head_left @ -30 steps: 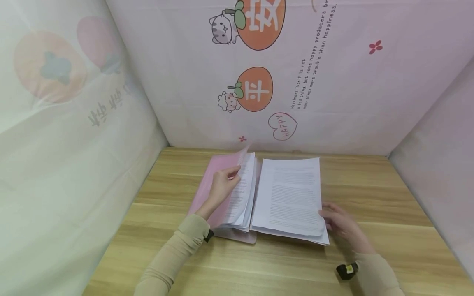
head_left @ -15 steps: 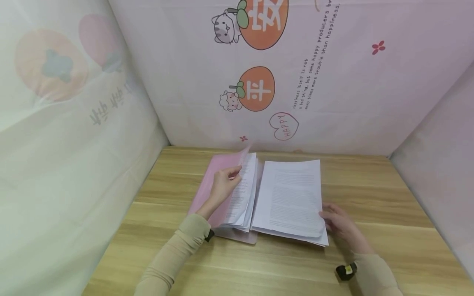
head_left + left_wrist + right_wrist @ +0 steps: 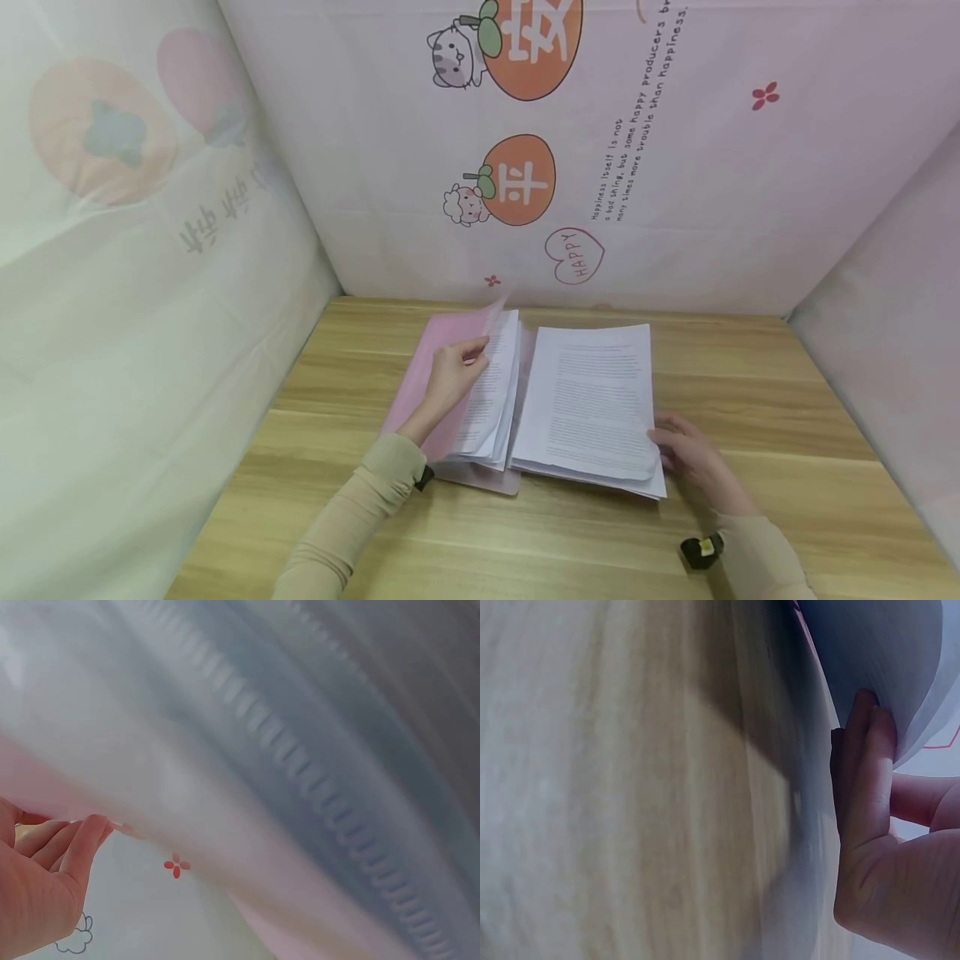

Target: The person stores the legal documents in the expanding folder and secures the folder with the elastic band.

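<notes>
Left arm: beige left sleeve [image 3: 352,517] slants in from the near left; the left hand [image 3: 452,375] is bent over the folder, thumb and forefinger toward the far right.
Left grip: thumb and fingers pinch the raised free edge of the pink cover [image 3: 431,367].
Right arm: beige right sleeve [image 3: 761,554] comes in from the near right; the right hand [image 3: 693,458] points to the far left, beside the loose-looking stack.
Right grip: thumb above and fingers beneath, pinching the right edge of the printed sheets [image 3: 592,400]; the right wrist view shows fingers against their underside.
Cover's lie: long axis runs from near left to far right, the lifted edge tilted up over the left-hand pages [image 3: 489,400].
Sheets' lie: long axis runs almost straight away from the person, print facing up, text lines crossing from left to right.
Place: both stacks lie side by side at the middle of the wooden table [image 3: 585,546], near the patterned back wall [image 3: 660,258].
Binding: a blurred row of slots [image 3: 300,765] runs diagonally through the left wrist view.
</notes>
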Available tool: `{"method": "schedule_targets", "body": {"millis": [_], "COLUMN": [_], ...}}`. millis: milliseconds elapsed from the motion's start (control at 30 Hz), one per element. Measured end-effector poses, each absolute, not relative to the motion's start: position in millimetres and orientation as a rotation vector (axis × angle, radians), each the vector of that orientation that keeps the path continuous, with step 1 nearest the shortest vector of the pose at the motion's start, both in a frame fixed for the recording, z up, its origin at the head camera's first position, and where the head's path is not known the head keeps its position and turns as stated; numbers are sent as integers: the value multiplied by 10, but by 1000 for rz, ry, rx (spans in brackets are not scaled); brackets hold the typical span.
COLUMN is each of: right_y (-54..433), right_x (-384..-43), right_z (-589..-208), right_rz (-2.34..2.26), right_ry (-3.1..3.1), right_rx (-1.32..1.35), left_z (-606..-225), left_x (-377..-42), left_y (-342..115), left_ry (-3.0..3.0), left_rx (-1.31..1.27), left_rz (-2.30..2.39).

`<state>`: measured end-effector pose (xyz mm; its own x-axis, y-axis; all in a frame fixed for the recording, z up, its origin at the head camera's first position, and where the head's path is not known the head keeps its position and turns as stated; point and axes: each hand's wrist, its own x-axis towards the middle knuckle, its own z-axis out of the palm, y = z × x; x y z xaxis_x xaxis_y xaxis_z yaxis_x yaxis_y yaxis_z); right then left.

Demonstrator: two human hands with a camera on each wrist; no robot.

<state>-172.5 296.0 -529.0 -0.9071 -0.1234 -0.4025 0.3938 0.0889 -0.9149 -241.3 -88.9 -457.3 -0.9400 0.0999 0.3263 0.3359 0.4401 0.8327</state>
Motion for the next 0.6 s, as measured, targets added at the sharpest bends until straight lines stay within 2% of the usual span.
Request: {"method": "schedule_targets", "body": {"millis": [433,600], "right_y": [2882,2878], "right_x": [-1753,-1739], "right_z": [-5216,-5140], "right_rz": [-1752,-1649], "right_ry": [2112,2185], "right_rx": [258,176], "left_z": [-4577,-4576], "left_x": [-2408,-2405], "left_y": [-884,-883], "left_ry": [-2476,-2475], "left_rx": [-366,-374], "left_rz": [-1482,-1488]}}
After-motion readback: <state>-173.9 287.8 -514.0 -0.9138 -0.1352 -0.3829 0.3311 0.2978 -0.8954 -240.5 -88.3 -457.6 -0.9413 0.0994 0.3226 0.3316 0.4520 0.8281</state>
